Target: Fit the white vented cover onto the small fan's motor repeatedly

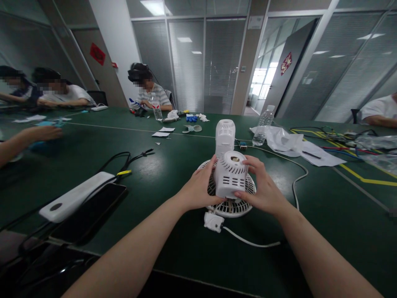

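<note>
Evidently both hands have hold of the white vented housing (230, 179), the left hand (198, 187) grasping its left side and the right hand (267, 189) its right, each with the thumb low and the fingers higher up. It is held near the middle of the green worktop (173, 174), in front of a round slatted grille (223, 210), with a taller white piece (225, 133) just behind it. Nearer the wearer lies a small white block (213, 222) with a cord, while a dark phone (93, 209) rests well apart to the left, beside a white oblong case (77, 195).
</note>
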Action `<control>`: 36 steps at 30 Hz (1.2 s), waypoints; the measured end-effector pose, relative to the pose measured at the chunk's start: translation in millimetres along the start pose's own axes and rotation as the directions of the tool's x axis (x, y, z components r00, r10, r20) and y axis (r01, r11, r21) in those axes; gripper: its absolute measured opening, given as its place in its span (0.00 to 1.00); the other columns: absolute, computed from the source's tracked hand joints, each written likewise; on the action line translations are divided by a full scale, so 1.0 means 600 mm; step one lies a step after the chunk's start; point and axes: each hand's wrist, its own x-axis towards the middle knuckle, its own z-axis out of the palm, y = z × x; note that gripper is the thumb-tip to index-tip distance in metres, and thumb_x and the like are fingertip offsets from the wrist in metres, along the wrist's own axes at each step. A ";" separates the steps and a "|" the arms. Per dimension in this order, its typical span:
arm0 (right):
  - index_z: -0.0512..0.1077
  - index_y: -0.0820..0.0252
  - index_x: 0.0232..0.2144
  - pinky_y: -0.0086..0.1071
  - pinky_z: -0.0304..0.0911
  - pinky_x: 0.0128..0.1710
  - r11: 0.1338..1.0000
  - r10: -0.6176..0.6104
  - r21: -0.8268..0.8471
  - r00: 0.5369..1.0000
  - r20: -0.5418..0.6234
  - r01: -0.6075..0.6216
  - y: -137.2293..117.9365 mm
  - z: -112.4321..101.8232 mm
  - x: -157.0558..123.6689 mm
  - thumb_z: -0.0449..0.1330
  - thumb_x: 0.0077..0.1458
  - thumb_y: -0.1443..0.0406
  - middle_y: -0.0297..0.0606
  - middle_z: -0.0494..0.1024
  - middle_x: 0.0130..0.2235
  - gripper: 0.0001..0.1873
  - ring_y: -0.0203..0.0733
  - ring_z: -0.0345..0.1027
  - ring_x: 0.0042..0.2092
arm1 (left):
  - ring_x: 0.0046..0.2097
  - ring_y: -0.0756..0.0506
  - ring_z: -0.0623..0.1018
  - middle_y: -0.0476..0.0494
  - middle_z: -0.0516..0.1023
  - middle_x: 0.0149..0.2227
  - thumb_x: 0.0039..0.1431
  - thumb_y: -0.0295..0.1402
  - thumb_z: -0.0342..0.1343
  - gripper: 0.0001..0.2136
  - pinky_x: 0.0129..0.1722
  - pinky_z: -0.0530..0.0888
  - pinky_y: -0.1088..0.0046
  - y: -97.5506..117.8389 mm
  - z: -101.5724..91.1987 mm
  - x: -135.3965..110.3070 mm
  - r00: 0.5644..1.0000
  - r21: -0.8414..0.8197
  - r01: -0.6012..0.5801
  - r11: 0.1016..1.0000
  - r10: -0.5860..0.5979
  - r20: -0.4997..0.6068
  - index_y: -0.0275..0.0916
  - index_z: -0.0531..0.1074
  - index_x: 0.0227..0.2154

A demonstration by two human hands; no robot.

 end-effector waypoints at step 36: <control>0.40 0.37 0.67 0.62 0.61 0.57 0.819 0.255 0.452 0.930 0.266 -0.354 0.004 -0.006 0.007 0.70 0.48 0.55 0.44 0.54 0.68 0.54 0.63 0.62 0.61 | 0.69 0.30 0.54 0.36 0.48 0.71 0.50 0.56 0.61 0.52 0.66 0.54 0.44 -0.008 -0.003 0.004 0.999 -0.024 0.013 1.000 -0.012 0.046 0.42 0.37 0.69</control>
